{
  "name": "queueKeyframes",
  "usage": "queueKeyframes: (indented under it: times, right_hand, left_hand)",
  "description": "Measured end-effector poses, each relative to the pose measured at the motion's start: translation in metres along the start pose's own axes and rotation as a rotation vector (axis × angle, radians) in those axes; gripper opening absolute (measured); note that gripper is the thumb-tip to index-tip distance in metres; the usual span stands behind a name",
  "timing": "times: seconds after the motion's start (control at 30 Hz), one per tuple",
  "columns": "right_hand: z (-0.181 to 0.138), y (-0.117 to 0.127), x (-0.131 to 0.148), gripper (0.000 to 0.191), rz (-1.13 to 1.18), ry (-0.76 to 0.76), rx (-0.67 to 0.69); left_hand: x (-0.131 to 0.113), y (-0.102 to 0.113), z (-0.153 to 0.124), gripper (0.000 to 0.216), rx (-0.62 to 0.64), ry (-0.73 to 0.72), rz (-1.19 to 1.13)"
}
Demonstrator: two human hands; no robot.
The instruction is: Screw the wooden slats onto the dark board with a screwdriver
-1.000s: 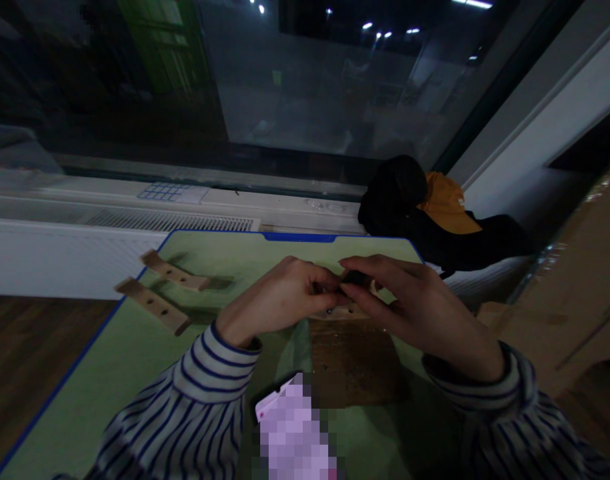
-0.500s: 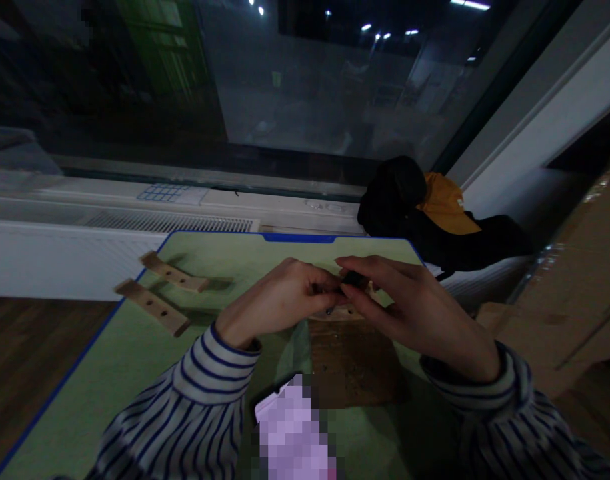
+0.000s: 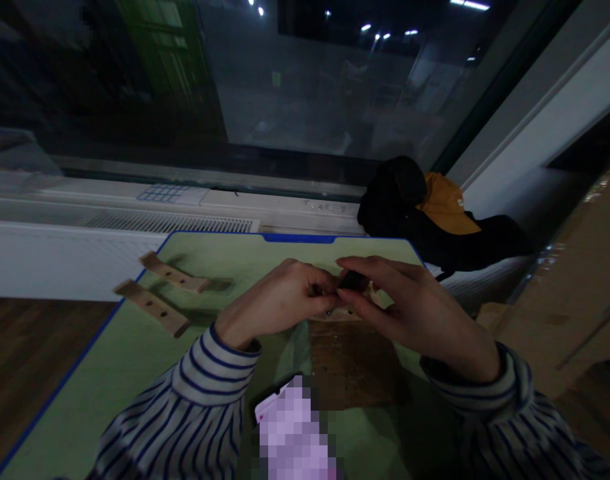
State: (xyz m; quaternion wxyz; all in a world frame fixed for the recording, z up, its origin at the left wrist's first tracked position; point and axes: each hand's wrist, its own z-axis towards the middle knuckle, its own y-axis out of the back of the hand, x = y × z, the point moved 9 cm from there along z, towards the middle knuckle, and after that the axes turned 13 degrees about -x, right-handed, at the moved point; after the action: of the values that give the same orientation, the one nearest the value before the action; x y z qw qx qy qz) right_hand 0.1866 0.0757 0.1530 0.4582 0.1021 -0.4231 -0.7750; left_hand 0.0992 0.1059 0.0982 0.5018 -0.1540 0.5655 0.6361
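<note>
Both hands meet over the far edge of a brown wooden board (image 3: 352,363) that lies on a green mat (image 3: 109,373). My left hand (image 3: 277,300) is closed in a pinch on a small part too small to name. My right hand (image 3: 409,310) curls around a small dark object (image 3: 353,281) held between fingers and thumb. The fingertips of the two hands touch. Both sleeves are striped.
Two wooden slats with holes (image 3: 172,272) (image 3: 152,307) lie on the mat's left side. A pixelated pink patch (image 3: 295,433) sits near me. A black bag with an orange cap (image 3: 435,213) rests at the right. A white radiator sill (image 3: 109,217) and window lie beyond; cardboard (image 3: 575,287) stands right.
Hardly anything differs; my right hand's fingers have shifted slightly left and down around the dark object.
</note>
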Motion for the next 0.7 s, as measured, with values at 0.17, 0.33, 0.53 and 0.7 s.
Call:
queueKeyframes:
  times: [0.17,0.33,0.53,0.7]
  right_hand:
    - [-0.0002,-0.0013,0.0007,0.032,0.022,0.001,0.017]
    - [0.0009,-0.0001,0.0013,0.029,0.02,0.01,0.003]
    - [0.0014,0.001,0.0017,0.027,0.003,0.022,-0.013]
    - [0.0006,-0.0001,-0.0006,0.032,-0.027,0.019,-0.001]
  left_hand:
    - [-0.0016,0.0006,0.0,0.019,-0.005,-0.024,0.004]
    - [-0.0018,0.0016,0.0003,0.018,-0.025,-0.025,-0.002]
    - [-0.0016,0.0009,0.0006,0.016,-0.015,-0.022,-0.041]
    - [0.0009,0.0002,0.0004,0.019,-0.004,-0.008,0.003]
